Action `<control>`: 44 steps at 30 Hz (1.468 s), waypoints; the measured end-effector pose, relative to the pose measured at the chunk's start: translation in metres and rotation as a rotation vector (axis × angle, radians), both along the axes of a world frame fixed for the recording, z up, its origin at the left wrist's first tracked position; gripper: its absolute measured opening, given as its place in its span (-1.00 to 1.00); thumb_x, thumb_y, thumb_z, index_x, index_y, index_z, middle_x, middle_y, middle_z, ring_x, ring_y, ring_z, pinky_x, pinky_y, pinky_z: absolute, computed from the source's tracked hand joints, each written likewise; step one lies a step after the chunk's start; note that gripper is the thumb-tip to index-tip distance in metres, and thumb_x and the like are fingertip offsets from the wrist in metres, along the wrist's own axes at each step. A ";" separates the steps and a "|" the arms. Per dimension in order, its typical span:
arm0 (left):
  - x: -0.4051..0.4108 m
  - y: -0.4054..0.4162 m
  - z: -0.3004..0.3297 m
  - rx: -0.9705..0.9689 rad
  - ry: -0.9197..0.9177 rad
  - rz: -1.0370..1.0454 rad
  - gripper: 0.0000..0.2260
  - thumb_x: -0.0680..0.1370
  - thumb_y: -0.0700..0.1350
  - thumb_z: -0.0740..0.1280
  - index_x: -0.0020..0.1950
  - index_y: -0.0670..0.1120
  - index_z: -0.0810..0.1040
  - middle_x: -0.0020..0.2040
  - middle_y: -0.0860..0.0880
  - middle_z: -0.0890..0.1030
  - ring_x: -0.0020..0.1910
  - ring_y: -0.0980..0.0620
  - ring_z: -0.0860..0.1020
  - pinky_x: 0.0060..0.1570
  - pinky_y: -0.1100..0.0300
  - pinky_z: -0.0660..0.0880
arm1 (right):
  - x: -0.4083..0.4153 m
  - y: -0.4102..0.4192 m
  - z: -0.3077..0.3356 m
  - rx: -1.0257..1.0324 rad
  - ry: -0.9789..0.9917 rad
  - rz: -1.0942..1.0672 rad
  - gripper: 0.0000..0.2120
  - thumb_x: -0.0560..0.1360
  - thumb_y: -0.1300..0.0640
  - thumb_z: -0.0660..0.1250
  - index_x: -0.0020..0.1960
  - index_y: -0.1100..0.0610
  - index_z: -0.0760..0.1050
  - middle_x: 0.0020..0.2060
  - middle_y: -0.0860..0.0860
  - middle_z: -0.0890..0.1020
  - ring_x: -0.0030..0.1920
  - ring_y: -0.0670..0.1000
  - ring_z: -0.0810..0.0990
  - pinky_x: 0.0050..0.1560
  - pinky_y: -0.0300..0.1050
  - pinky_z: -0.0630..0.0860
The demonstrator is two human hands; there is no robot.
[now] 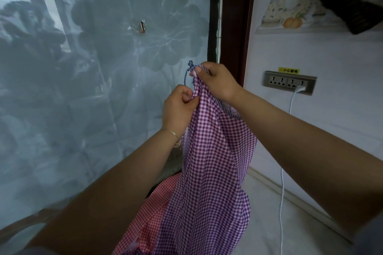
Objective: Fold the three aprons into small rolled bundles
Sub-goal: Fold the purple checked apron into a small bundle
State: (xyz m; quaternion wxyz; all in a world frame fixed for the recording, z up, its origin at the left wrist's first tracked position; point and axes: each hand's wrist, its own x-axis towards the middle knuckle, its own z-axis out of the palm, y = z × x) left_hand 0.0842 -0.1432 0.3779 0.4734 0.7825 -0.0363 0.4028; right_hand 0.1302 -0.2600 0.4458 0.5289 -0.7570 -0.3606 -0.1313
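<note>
1. Purple checked apron [209, 172] hangs in the air in front of the person, gathered at its top edge.
2. Right hand [215, 83] pinches the top corner and the striped tie cord [189, 70]; left hand [178, 107] pinches the cloth just below.
3. It looks light, thin and floppy, so holding corners or hems should work best.
4. Red checked apron [149, 213] lies beneath.
5. No containers show.

Purple gingham cloth apron [209, 172] hangs before red gingham cloth apron [153, 213]; left hand [178, 107] below-left of right hand [215, 80]; grey wall socket strip [290, 82] right of both
</note>
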 end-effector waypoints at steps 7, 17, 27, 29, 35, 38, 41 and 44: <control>-0.012 0.004 -0.012 0.373 -0.168 0.195 -0.83 0.55 -0.06 0.35 -0.03 -0.16 0.51 -0.22 -0.04 0.62 -0.31 0.04 0.56 -0.33 0.23 0.48 | 0.003 -0.003 -0.004 -0.024 -0.030 -0.087 -0.67 0.61 0.04 0.18 -0.05 0.28 0.57 -0.16 0.21 0.63 -0.12 0.15 0.59 -0.02 0.01 0.52; 0.000 0.011 -0.021 0.314 0.014 0.191 -0.68 0.64 0.01 0.15 -0.17 -0.16 0.49 -0.32 -0.01 0.52 -0.38 0.04 0.47 -0.37 0.17 0.40 | 0.002 -0.001 -0.011 -0.217 -0.144 -0.180 -0.67 0.62 0.01 0.15 -0.03 0.23 0.56 -0.18 0.09 0.62 -0.16 0.04 0.58 -0.08 -0.04 0.49; -0.008 0.005 -0.050 0.208 -0.065 0.074 -0.94 0.57 -0.15 0.32 0.00 -0.10 0.55 -0.10 0.09 0.59 -0.19 0.11 0.55 -0.16 0.26 0.51 | 0.007 -0.001 -0.011 -0.138 -0.099 -0.162 -0.74 0.62 0.06 0.18 -0.18 0.14 0.50 -0.36 -0.08 0.49 -0.34 -0.14 0.43 -0.26 -0.21 0.34; -0.003 0.007 -0.054 0.265 0.008 0.037 -0.91 0.56 -0.16 0.31 0.04 -0.11 0.57 -0.08 0.06 0.60 -0.20 0.08 0.55 -0.15 0.24 0.50 | 0.005 -0.001 -0.012 -0.138 -0.101 -0.141 -0.77 0.62 0.07 0.17 -0.16 0.08 0.50 -0.34 -0.13 0.50 -0.32 -0.19 0.45 -0.25 -0.28 0.34; 0.004 0.008 -0.054 0.335 0.280 -0.144 -0.93 0.54 -0.18 0.30 -0.09 -0.17 0.54 -0.22 0.02 0.57 -0.29 0.23 0.46 -0.26 0.42 0.37 | 0.005 -0.001 -0.012 -0.081 -0.127 -0.072 -0.80 0.62 0.10 0.18 -0.10 0.05 0.54 -0.23 -0.09 0.59 -0.18 -0.11 0.55 -0.10 -0.26 0.44; -0.002 0.009 -0.059 0.355 0.344 -0.183 -0.87 0.52 -0.26 0.29 -0.23 -0.22 0.50 -0.25 -0.08 0.55 -0.28 0.08 0.48 -0.25 0.27 0.39 | 0.009 -0.006 -0.009 0.038 -0.132 -0.066 -0.79 0.62 0.12 0.17 -0.06 0.13 0.56 -0.20 0.00 0.61 -0.18 -0.09 0.53 -0.08 -0.21 0.45; -0.010 0.015 -0.068 0.407 0.567 -0.238 -0.70 0.52 -0.29 0.25 -0.40 -0.09 0.37 -0.34 0.01 0.48 -0.25 0.01 0.46 -0.28 0.24 0.34 | 0.011 -0.015 0.002 0.147 -0.132 -0.116 -0.76 0.62 0.14 0.18 0.00 0.24 0.57 -0.17 0.04 0.61 -0.18 -0.11 0.53 -0.06 -0.23 0.44; -0.014 0.025 -0.089 0.602 0.801 -0.273 -0.82 0.59 -0.09 0.25 -0.07 -0.15 0.58 -0.05 -0.01 0.57 -0.04 0.02 0.50 -0.03 0.21 0.42 | 0.016 -0.027 0.015 0.230 -0.102 -0.184 -0.78 0.62 0.15 0.17 0.03 0.22 0.56 -0.21 -0.08 0.57 -0.22 -0.24 0.51 -0.13 -0.39 0.42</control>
